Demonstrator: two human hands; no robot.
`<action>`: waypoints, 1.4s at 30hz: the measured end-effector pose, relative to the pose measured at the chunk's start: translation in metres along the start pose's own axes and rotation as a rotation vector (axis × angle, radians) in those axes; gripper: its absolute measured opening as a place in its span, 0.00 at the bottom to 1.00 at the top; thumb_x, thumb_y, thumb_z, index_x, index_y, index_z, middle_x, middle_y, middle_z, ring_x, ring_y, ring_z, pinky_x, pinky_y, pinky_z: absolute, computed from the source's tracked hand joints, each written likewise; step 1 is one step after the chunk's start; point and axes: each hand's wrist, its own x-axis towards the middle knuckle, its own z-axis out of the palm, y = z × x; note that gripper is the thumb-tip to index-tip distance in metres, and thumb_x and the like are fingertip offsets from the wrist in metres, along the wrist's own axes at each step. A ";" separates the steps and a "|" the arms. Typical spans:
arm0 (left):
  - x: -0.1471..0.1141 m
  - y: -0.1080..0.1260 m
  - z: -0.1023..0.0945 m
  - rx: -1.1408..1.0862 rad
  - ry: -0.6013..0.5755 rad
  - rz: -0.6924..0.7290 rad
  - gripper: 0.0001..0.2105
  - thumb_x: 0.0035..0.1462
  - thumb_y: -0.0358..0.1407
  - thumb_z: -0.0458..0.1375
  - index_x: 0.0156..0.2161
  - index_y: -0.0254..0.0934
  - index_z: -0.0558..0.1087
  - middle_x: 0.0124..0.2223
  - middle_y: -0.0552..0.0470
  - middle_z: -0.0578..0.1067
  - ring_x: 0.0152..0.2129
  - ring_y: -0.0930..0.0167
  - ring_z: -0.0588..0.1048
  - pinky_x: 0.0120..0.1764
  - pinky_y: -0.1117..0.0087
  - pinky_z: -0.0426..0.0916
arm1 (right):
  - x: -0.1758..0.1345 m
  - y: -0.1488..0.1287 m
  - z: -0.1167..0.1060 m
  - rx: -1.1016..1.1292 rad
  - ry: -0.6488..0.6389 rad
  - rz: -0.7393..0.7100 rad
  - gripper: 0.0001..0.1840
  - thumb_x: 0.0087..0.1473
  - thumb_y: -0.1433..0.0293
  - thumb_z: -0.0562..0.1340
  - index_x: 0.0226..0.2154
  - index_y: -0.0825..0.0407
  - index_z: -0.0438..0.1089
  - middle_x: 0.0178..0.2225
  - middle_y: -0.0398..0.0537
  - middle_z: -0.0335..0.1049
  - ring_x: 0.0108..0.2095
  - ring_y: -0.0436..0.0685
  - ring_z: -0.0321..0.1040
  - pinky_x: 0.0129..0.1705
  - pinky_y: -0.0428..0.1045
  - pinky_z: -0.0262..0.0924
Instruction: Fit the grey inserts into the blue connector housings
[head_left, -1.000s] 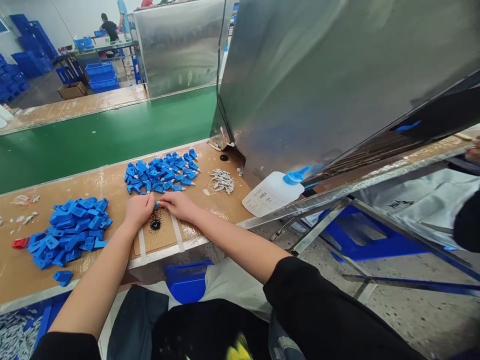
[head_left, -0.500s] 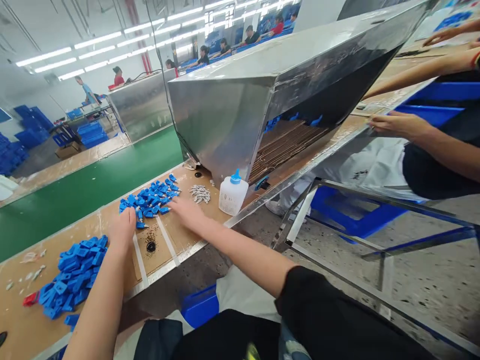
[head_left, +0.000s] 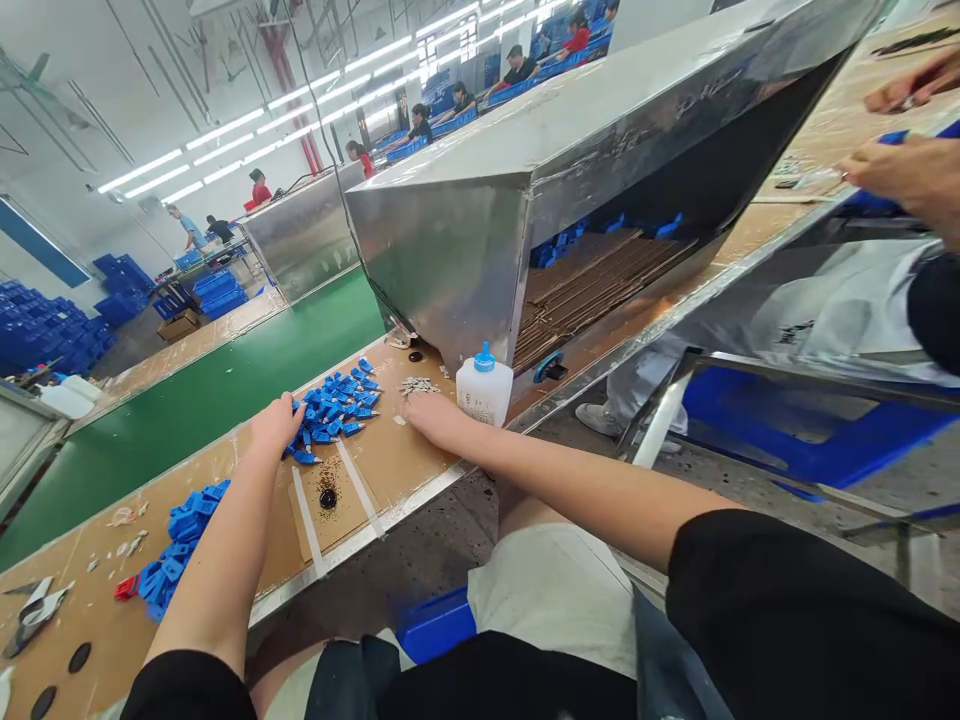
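My left hand [head_left: 277, 424] is at the left edge of a spread of small blue plastic pieces with pale tips [head_left: 339, 404]. Its fingers are pressed together, and whatever they grip is hidden among the blue. Over a little heap of small grey-white parts [head_left: 418, 385] lies my right hand [head_left: 433, 414], fingers curled down at its near side. I cannot make out what is in them. Just right of that hand stands a white squeeze bottle with a blue cap [head_left: 484, 385]. A larger pile of blue plastic pieces [head_left: 180, 545] sits partly behind my left forearm.
A metal hood [head_left: 442, 260] rises behind the bottle, with brown sheets [head_left: 600, 290] under it. The green conveyor belt [head_left: 225, 410] runs along the bench's far side. Scissors [head_left: 36, 612] and a red piece [head_left: 126, 588] lie at left. A co-worker's hands [head_left: 907, 165] are at right.
My right hand has moved right, from the blue pieces to the small grey-white parts. My left hand stays at the left edge of the blue spread. The view has shifted slightly.
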 end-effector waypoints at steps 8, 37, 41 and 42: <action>-0.079 -0.070 -0.033 -0.024 -0.047 0.153 0.19 0.67 0.52 0.48 0.45 0.43 0.76 0.46 0.46 0.78 0.41 0.62 0.77 0.40 0.66 0.65 | -0.016 -0.024 0.005 0.341 0.076 -0.134 0.10 0.66 0.75 0.56 0.44 0.59 0.72 0.42 0.59 0.75 0.44 0.60 0.72 0.48 0.52 0.65; -0.104 -0.027 0.084 -1.208 0.303 -0.080 0.20 0.57 0.50 0.62 0.47 0.35 0.75 0.42 0.48 0.78 0.33 0.69 0.73 0.38 0.70 0.67 | 0.025 -0.131 0.047 1.051 -0.182 -0.469 0.19 0.62 0.55 0.63 0.37 0.52 0.81 0.36 0.51 0.79 0.38 0.56 0.73 0.44 0.50 0.64; -0.100 -0.020 0.108 -1.162 0.174 -0.003 0.21 0.58 0.52 0.60 0.47 0.38 0.75 0.38 0.52 0.78 0.31 0.70 0.73 0.37 0.70 0.66 | 0.025 -0.129 0.050 1.231 -0.227 -0.286 0.18 0.57 0.54 0.67 0.35 0.53 0.80 0.33 0.49 0.78 0.33 0.55 0.71 0.38 0.49 0.64; -0.102 -0.020 0.112 -1.138 0.139 0.019 0.21 0.57 0.53 0.61 0.46 0.38 0.76 0.37 0.53 0.78 0.31 0.69 0.73 0.37 0.70 0.66 | 0.026 -0.128 0.051 1.320 -0.214 -0.203 0.18 0.55 0.54 0.68 0.35 0.53 0.79 0.31 0.47 0.77 0.30 0.54 0.70 0.35 0.48 0.63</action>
